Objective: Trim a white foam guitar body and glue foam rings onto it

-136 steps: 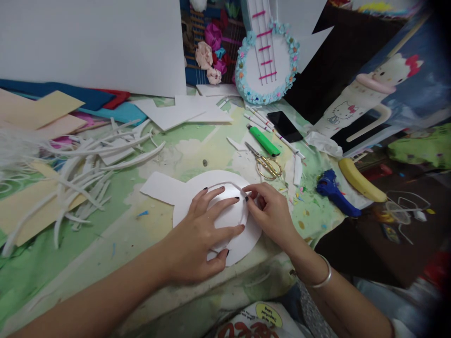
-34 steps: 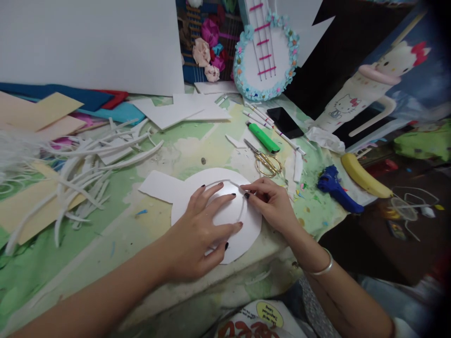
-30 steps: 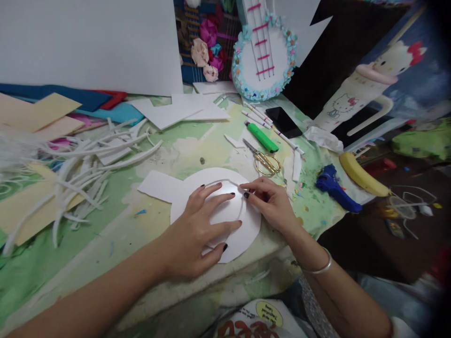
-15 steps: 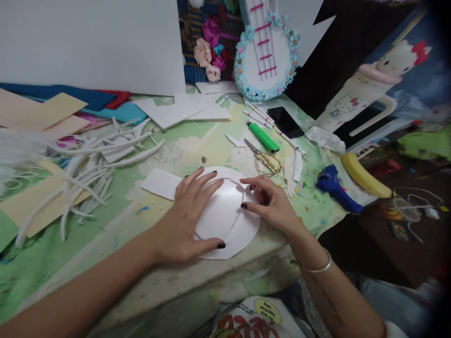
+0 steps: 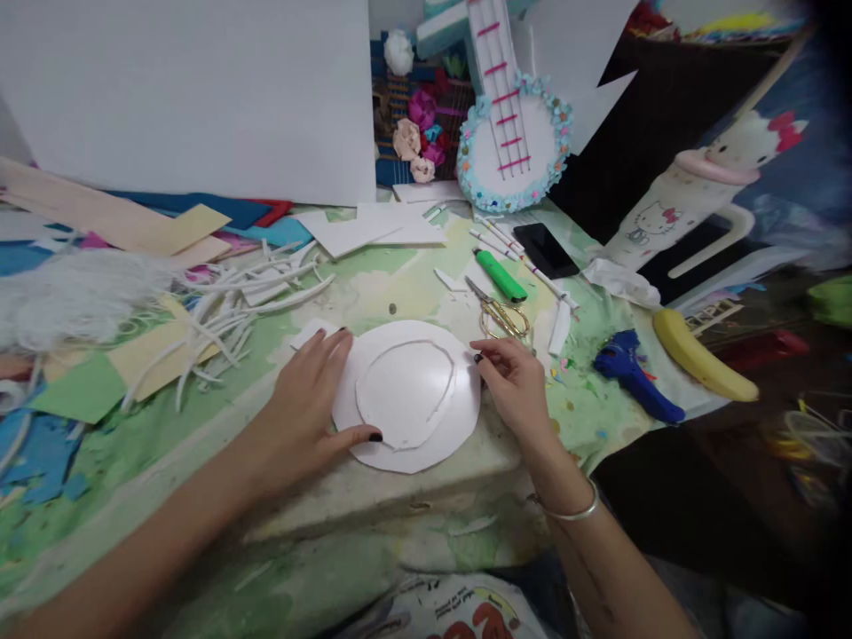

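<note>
A white oval board (image 5: 464,426) lies flat near the table's front edge. On it is a raised, thin outline (image 5: 359,390) of a smaller, uneven oval. My left hand (image 5: 308,404) rests at the board's left edge, fingers stretched out and thumb lying over the rim. At the opposite edge, the thumb and forefinger of my right hand (image 5: 511,377) come together in a pinch at the rim. Partly behind my left fingers is a small white board piece (image 5: 312,330). Gold-handled scissors (image 5: 502,318) lie just beyond my right hand.
A green cutter (image 5: 500,275), a phone (image 5: 546,250), a blue glue gun (image 5: 635,377) and a banana (image 5: 702,355) lie to the right. White strips (image 5: 219,306) are heaped left. A decorated toy guitar (image 5: 512,133) and a tall tumbler (image 5: 666,209) stand behind.
My left hand has drawn back off the middle to the left rim, uncovering the raised outline. My right hand has shifted from the outline to the right rim. The view has shifted left.
</note>
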A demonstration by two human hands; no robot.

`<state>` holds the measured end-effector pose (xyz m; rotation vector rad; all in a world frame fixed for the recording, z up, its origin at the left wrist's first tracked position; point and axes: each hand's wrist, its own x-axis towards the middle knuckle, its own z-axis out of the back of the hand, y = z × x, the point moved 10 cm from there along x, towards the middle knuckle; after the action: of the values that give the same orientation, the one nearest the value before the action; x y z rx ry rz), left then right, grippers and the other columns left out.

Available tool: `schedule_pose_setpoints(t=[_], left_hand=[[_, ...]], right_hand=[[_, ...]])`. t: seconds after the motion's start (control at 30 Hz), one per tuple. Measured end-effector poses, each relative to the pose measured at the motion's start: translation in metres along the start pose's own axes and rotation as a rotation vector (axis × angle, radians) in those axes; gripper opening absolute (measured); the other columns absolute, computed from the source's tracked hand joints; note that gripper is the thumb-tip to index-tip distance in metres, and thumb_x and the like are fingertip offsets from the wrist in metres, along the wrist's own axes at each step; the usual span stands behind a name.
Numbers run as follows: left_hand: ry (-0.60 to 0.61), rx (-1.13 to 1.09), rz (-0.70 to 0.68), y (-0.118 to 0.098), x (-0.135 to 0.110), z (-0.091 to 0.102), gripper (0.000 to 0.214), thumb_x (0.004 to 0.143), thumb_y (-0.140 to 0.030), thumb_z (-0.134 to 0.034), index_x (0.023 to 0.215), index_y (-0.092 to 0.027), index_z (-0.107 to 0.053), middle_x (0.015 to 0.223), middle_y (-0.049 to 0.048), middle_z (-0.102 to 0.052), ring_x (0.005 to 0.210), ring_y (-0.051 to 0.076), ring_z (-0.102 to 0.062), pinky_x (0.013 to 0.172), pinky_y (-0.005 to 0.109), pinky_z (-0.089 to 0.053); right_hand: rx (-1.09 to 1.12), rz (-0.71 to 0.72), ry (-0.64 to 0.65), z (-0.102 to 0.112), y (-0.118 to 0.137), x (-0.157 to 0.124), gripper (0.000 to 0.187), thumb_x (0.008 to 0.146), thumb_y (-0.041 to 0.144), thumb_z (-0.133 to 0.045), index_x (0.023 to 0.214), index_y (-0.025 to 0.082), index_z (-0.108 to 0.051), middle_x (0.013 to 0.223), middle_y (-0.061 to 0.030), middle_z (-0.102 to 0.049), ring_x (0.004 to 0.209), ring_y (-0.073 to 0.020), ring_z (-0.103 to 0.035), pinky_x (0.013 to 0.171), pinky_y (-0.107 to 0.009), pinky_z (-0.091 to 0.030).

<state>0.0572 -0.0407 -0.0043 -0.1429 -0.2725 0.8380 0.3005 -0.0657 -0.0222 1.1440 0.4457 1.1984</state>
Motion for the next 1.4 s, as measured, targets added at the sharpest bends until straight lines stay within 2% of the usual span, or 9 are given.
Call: schedule_pose_setpoints(t=[0.13,0.2,0.3,0.4,0.63,0.8,0.93,1.27,1.4], left_hand=[[-0.165,0.072,0.285,-0.011,-0.049,-0.002,0.075,0.083,-0.058,-0.038,0.14,-0.012,-0.021,0.138,0.019,-0.039,0.125,0.034,-0.039,0.102,0.049,-0.035],[-0.21,0.113,0.337,-0.027,-0.065,-0.01,0.072,0.084,-0.057,-0.038,0.136,-0.009,-0.028,0.132,0.0212,-0.045,0.124,0.034,-0.041,0.1,0.049,-0.036],[-0.268,0.173,0.355,-0.041,-0.075,-0.019,0.077,0.082,-0.061,-0.038,0.134,-0.006,-0.029,0.134,0.0241,-0.043,0.128,0.035,-0.035,0.103,0.053,-0.03],[-0.234,0.172,0.34,-0.032,-0.07,-0.025,0.079,0.081,-0.063,-0.036,0.135,-0.006,-0.028,0.137,0.0236,-0.04,0.131,0.033,-0.032,0.105,0.055,-0.025],[0.056,0.142,0.316,0.016,-0.04,-0.031,0.076,0.082,-0.055,-0.039,0.141,-0.011,-0.022,0.148,0.0146,-0.025,0.139,0.032,-0.011,0.108,0.057,-0.015],[0.158,0.14,0.255,0.018,-0.029,-0.033,0.11,0.061,-0.066,-0.058,0.144,-0.011,-0.012,0.149,0.018,-0.019,0.138,0.034,-0.01,0.109,0.057,-0.004],[0.245,0.093,0.199,0.018,-0.027,-0.037,0.122,0.054,-0.072,-0.06,0.145,-0.01,-0.006,0.15,0.0189,-0.014,0.138,0.035,-0.009,0.109,0.057,-0.002],[0.147,-0.007,0.107,0.026,-0.018,-0.031,0.112,0.056,-0.073,-0.06,0.143,-0.016,-0.019,0.148,0.0158,-0.024,0.137,0.03,-0.02,0.112,0.05,-0.006],[0.03,-0.014,0.112,0.028,-0.021,-0.023,0.098,0.063,-0.072,-0.055,0.139,-0.015,-0.031,0.143,0.0164,-0.034,0.134,0.028,-0.029,0.112,0.046,-0.013]], right_hand=[[-0.096,0.012,0.018,-0.003,-0.001,0.0,0.026,0.074,0.02,-0.053,0.096,0.016,-0.068,0.09,-0.0063,-0.06,0.061,-0.0107,-0.055,0.062,-0.028,-0.048],[-0.144,0.015,0.04,-0.006,-0.002,0.0,0.028,0.074,0.022,-0.054,0.098,0.015,-0.068,0.09,-0.0072,-0.063,0.061,-0.0119,-0.057,0.065,-0.03,-0.048],[-0.133,0.002,0.058,-0.007,-0.005,0.0,0.029,0.072,0.024,-0.056,0.097,0.014,-0.068,0.082,-0.0066,-0.066,0.06,-0.0135,-0.058,0.064,-0.03,-0.048],[-0.093,-0.058,0.059,-0.004,-0.009,-0.002,0.03,0.072,0.027,-0.055,0.095,0.014,-0.069,0.072,-0.0052,-0.067,0.055,-0.0135,-0.057,0.059,-0.028,-0.047],[-0.021,-0.217,0.099,-0.001,-0.019,-0.008,0.022,0.068,0.024,-0.052,0.08,0.015,-0.069,0.047,0.0006,-0.059,0.036,-0.0119,-0.049,0.04,-0.024,-0.039],[0.002,-0.232,0.106,-0.003,-0.021,-0.006,0.022,0.068,0.022,-0.051,0.083,0.016,-0.067,0.042,0.003,-0.057,0.033,-0.0128,-0.05,0.041,-0.024,-0.04],[-0.091,-0.198,0.107,-0.002,-0.018,-0.005,0.023,0.07,0.025,-0.05,0.081,0.017,-0.068,0.039,0.004,-0.055,0.032,-0.0122,-0.048,0.047,-0.025,-0.042],[-0.145,-0.181,0.131,-0.003,-0.016,-0.003,0.023,0.071,0.024,-0.047,0.079,0.018,-0.068,0.036,0.0049,-0.051,0.032,-0.0123,-0.047,0.047,-0.025,-0.04],[-0.003,-0.231,0.158,-0.007,-0.025,-0.004,0.016,0.072,0.03,-0.052,0.067,0.017,-0.061,0.033,0.0054,-0.047,0.031,-0.0113,-0.044,0.041,-0.022,-0.035]])
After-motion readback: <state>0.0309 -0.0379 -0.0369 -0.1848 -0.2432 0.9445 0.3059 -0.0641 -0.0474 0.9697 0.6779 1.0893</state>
